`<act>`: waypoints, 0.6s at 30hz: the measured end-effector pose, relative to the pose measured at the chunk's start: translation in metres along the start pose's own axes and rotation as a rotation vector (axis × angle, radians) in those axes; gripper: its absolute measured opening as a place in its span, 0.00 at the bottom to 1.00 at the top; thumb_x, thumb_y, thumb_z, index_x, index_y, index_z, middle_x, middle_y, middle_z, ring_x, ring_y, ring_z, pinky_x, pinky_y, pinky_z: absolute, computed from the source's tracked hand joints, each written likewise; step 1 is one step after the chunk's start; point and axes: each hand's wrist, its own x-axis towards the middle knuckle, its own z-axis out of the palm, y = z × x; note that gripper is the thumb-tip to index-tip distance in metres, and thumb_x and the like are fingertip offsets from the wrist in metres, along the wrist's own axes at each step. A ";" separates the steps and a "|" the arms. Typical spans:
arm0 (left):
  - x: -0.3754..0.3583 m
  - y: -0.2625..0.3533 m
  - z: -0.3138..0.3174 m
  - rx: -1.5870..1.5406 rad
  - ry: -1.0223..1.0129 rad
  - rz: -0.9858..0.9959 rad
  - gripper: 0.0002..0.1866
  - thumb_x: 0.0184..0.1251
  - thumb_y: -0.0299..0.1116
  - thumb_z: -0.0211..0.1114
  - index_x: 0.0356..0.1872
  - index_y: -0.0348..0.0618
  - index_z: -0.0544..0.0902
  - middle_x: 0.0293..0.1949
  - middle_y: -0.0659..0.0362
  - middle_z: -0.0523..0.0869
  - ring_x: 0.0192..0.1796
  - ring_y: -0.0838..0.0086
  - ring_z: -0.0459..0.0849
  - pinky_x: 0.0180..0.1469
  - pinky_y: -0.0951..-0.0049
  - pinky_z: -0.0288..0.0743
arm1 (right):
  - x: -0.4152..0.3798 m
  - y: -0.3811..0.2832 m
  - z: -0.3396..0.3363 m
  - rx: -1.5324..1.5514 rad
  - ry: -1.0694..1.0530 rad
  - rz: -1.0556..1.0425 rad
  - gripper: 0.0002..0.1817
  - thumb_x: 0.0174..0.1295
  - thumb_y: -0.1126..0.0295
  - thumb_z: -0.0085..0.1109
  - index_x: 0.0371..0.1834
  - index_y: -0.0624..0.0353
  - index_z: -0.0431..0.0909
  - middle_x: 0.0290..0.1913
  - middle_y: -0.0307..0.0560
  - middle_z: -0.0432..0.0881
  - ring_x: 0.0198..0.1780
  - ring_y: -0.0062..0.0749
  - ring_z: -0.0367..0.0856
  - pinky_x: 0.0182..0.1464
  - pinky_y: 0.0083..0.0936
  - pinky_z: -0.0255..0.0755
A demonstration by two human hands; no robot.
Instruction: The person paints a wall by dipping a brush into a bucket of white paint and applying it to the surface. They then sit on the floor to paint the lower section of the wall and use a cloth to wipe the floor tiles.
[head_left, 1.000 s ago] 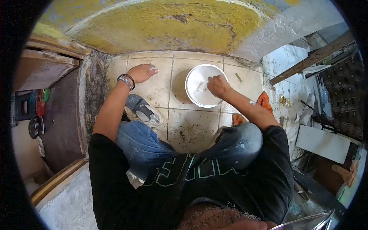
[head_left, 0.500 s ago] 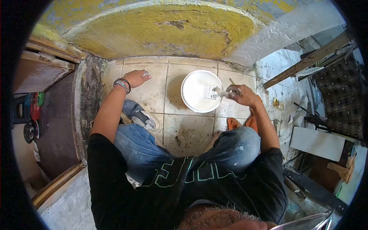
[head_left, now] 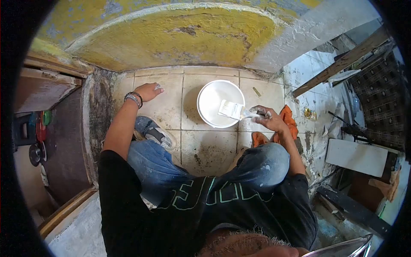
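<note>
A white bucket (head_left: 207, 93) with pale contents stands on the tiled floor in front of me. My right hand (head_left: 270, 120), at the bucket's right side, is closed around the handle of a flat paintbrush (head_left: 231, 109). The brush lies over the bucket's lower right rim, its broad whitish head above the opening. My left hand (head_left: 148, 91) hangs over the floor left of the bucket, well apart from it, fingers loosely extended and whitish marks at the fingertips. It shows no held thing.
Ahead rises a yellow wall (head_left: 180, 43) with peeling paint. An orange cloth (head_left: 288, 121) lies beside my right forearm. A wooden beam (head_left: 338, 64) slants at the right, near a white board (head_left: 356, 157). A door frame (head_left: 87, 128) stands left.
My right hand has moved slightly down, and the brush has swung from inside the bucket to across its lower right rim, its head larger in view. The left hand has barely moved.
</note>
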 end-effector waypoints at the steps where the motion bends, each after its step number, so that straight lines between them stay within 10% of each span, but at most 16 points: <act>1: 0.000 -0.001 0.000 -0.004 -0.001 -0.001 0.37 0.70 0.61 0.49 0.64 0.37 0.72 0.61 0.42 0.77 0.64 0.52 0.74 0.66 0.59 0.66 | 0.000 -0.003 0.000 -0.065 -0.027 0.017 0.16 0.64 0.62 0.64 0.49 0.58 0.80 0.32 0.41 0.82 0.35 0.24 0.75 0.40 0.27 0.70; 18: -0.010 0.011 -0.011 -0.003 -0.041 -0.019 0.35 0.70 0.59 0.49 0.63 0.37 0.73 0.59 0.42 0.78 0.63 0.52 0.75 0.65 0.58 0.67 | -0.005 0.012 0.012 -0.073 0.003 0.027 0.15 0.62 0.63 0.65 0.48 0.58 0.81 0.33 0.39 0.82 0.34 0.25 0.73 0.40 0.25 0.69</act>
